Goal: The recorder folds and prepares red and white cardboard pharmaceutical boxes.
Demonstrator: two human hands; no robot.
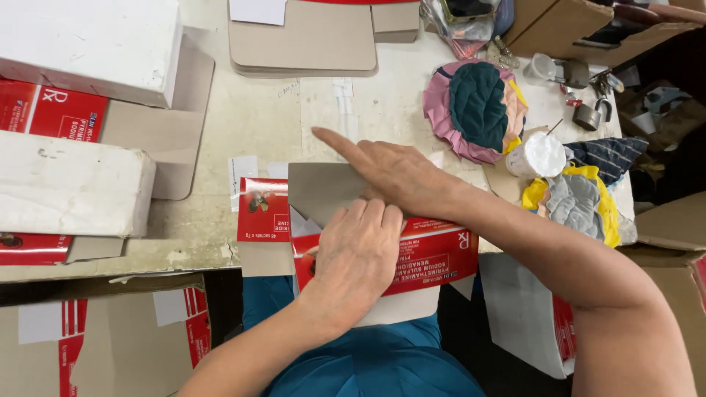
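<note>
A flat red and white printed carton blank (434, 254) lies at the near edge of the worktable, its grey inner flap (320, 187) folded up toward the far side. My left hand (358, 254) presses flat on the carton's middle, fingers together. My right hand (390, 170) lies across the grey flap from the right, index finger stretched out to the left, pressing the fold down. A second red flap (262, 209) of printed card sticks out to the left of the hands.
White blocks (70, 184) and red printed cartons (51, 114) stack at the left. Grey card sheets (301, 40) lie at the back. A bundle of coloured rags (478, 106), a white tub (540, 156), a padlock (590, 114) and cardboard boxes (573, 26) crowd the right.
</note>
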